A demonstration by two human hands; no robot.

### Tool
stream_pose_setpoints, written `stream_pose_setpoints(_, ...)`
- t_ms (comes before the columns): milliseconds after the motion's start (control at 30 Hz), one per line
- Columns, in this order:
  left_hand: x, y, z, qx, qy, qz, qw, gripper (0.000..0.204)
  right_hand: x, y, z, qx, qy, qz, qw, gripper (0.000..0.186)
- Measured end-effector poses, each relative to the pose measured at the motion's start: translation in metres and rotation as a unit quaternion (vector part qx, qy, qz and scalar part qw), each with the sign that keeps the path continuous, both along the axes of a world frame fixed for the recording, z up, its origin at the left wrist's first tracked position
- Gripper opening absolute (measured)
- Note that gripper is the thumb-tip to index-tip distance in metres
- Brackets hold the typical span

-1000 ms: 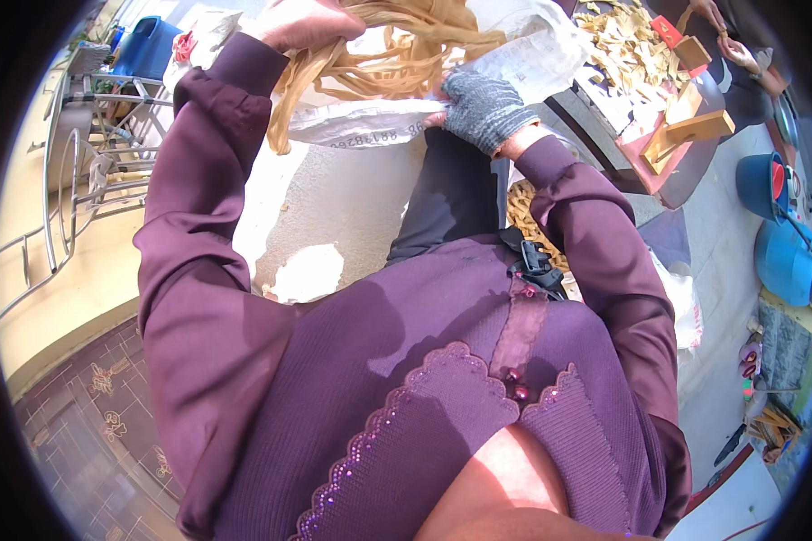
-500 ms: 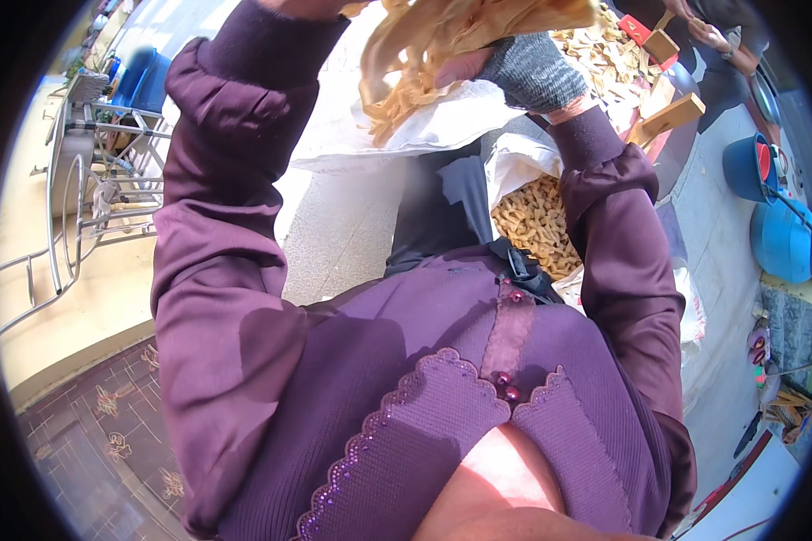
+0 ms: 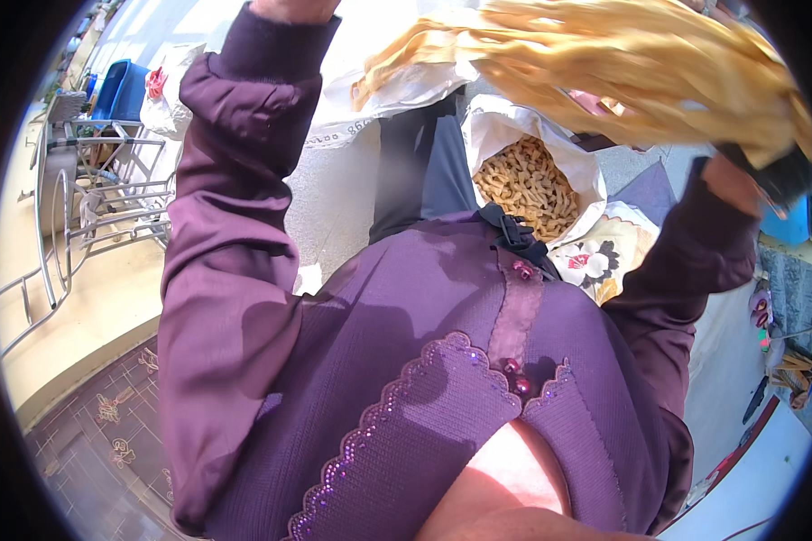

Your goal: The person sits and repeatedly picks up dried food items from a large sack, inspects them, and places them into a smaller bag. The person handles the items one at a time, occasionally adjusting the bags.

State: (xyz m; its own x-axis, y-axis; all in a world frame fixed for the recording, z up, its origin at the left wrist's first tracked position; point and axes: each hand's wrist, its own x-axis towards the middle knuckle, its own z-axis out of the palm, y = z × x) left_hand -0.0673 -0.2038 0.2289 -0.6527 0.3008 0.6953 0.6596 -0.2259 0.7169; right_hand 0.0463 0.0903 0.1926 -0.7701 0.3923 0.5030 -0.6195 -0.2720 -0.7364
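Observation:
My right hand (image 3: 779, 176), in a dark glove and blurred by motion, is out at the far right. It grips one end of a bundle of long, pale yellow strips (image 3: 604, 50). The strips stretch leftward across the top of the view, over the white sheet and a sack, and their loose ends hang at the left. What the strips are made of I cannot tell. Only the wrist end of my left hand (image 3: 298, 7) shows at the top edge; its fingers are out of frame. Below the strips, an open white sack (image 3: 579, 171) holds many small, tan, knobbly pieces (image 3: 528, 185).
A white sheet (image 3: 338, 113) spreads in front of me. Metal-tube frames (image 3: 108, 194) and a blue bin (image 3: 122, 88) stand at the left. A flower-patterned cloth (image 3: 595, 261) lies by the sack. Blue containers (image 3: 785, 225) sit at the right, partly behind my right hand.
My right hand has swung from the upper middle to the far right, drawing the strips out across the view. The sack of pieces shows more fully. My left arm has shifted slightly.

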Motion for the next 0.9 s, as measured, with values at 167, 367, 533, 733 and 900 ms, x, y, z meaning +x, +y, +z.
stream_pose_setpoints(167, 0.000, -0.009, -0.107, -0.302, -0.033, -0.022, 0.952, 0.051, 0.092, 0.087, 0.003, 0.040, -0.031, -0.104, 0.993, 0.036)
stream_pose_setpoints(367, 0.050, 0.016, -0.166, -0.395, 0.146, -0.095, 0.902, 0.089, 0.151, 0.108, -0.033, 0.062, -0.101, -0.175, 0.977, 0.038)
stream_pose_setpoints(533, 0.072, 0.019, -0.229, -0.580, 0.247, 0.049, 0.775, 0.095, 0.157, 0.078, -0.082, 0.073, -0.166, -0.147, 0.972, 0.041)
stream_pose_setpoints(733, 0.044, 0.048, -0.260, -0.606, 0.299, 0.108, 0.729, 0.025, 0.112, 0.027, -0.204, 0.330, -0.298, -0.015, 0.896, 0.049)
stream_pose_setpoints(900, 0.055, 0.077, -0.289, -0.426, 0.277, 0.057, 0.859, 0.015, 0.088, -0.002, -0.328, 0.522, -0.385, 0.081, 0.757, 0.044)
